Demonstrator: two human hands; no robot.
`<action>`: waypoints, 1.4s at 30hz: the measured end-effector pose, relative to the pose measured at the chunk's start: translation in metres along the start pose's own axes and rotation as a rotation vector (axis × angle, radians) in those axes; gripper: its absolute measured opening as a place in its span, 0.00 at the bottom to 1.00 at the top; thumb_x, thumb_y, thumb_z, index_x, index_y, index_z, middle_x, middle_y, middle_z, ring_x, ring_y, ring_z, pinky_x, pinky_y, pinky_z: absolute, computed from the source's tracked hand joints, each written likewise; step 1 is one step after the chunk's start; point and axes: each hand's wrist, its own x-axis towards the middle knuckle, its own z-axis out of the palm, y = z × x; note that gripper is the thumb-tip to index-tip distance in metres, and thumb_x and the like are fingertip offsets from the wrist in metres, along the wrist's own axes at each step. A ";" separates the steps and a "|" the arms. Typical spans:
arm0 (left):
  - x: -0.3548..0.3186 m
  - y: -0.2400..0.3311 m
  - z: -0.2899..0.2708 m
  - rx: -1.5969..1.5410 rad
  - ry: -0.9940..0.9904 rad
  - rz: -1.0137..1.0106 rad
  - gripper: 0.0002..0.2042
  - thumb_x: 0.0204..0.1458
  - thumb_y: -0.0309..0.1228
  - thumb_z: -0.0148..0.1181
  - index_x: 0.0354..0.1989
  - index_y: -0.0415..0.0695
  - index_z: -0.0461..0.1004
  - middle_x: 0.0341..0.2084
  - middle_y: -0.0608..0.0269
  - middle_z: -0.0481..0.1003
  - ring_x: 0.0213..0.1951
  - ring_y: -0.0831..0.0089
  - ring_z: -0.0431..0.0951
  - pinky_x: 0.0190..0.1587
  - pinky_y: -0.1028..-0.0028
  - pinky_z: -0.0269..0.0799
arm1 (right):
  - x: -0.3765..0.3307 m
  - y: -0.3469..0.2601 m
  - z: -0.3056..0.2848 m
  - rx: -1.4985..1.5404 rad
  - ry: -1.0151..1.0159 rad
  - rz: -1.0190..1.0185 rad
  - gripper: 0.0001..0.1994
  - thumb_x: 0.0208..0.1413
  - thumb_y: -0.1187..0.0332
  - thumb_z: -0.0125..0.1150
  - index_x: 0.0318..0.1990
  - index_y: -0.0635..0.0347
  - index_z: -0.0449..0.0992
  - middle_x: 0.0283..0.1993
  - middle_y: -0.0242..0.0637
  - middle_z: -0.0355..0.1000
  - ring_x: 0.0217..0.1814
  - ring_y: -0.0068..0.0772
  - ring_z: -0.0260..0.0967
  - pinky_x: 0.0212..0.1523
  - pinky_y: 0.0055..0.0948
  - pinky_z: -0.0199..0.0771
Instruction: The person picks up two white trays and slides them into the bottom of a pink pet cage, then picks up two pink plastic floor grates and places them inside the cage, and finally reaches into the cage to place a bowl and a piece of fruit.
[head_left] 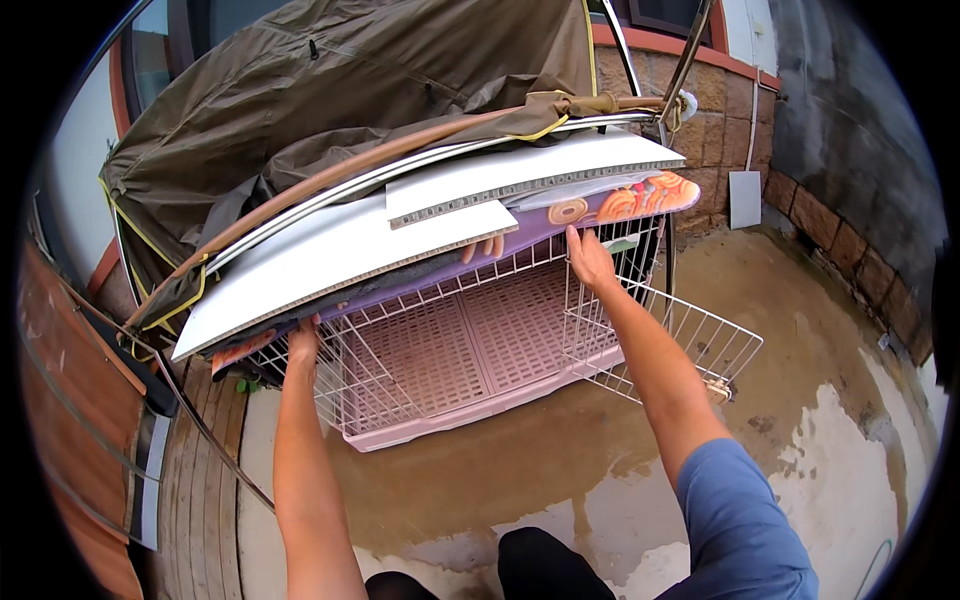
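A wire pet cage [480, 275] with a pink slatted plastic tray floor [480, 340] stands ahead of me. Over its top lies a purple padded mat [540, 222] with an orange and red food print. My left hand [303, 345] is closed at the mat's front edge near the left corner, its fingertips partly hidden. Further right, my right hand [592, 260] grips the same edge beside the open wire door [690, 335]. Both hands are just above the cage's front opening. Two white hollow-core panels [330, 260] rest on the mat, one overlapping the other.
Behind the cage, a brown tarp [330, 90] hangs over bent poles [430, 148]. The wire door juts out at the right. Wet concrete [480, 480] lies underfoot, with wooden planks [205, 450] at the left. A stone and grey wall [850, 130] bounds the right side.
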 end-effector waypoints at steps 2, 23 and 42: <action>0.018 -0.009 -0.014 0.077 -0.044 -0.026 0.21 0.61 0.51 0.37 0.34 0.47 0.69 0.20 0.64 0.63 0.22 0.73 0.62 0.27 0.71 0.57 | 0.002 -0.009 0.009 -0.055 0.024 0.018 0.38 0.59 0.39 0.26 0.43 0.75 0.65 0.43 0.66 0.67 0.49 0.65 0.64 0.50 0.51 0.61; 0.045 -0.025 0.003 0.108 -0.060 0.152 0.26 0.54 0.54 0.45 0.39 0.42 0.75 0.37 0.54 0.74 0.42 0.64 0.70 0.50 0.64 0.63 | -0.076 0.064 -0.125 -0.613 -0.107 -0.430 0.28 0.49 0.64 0.58 0.58 0.61 0.61 0.56 0.48 0.62 0.58 0.53 0.59 0.57 0.42 0.61; -0.049 -0.088 -0.002 -0.122 -0.149 0.137 0.41 0.49 0.55 0.56 0.62 0.35 0.53 0.61 0.42 0.53 0.62 0.53 0.55 0.61 0.59 0.53 | -0.210 0.069 -0.213 -1.023 -0.162 -0.103 0.15 0.50 0.72 0.50 0.47 0.64 0.70 0.36 0.45 0.74 0.39 0.49 0.72 0.35 0.44 0.73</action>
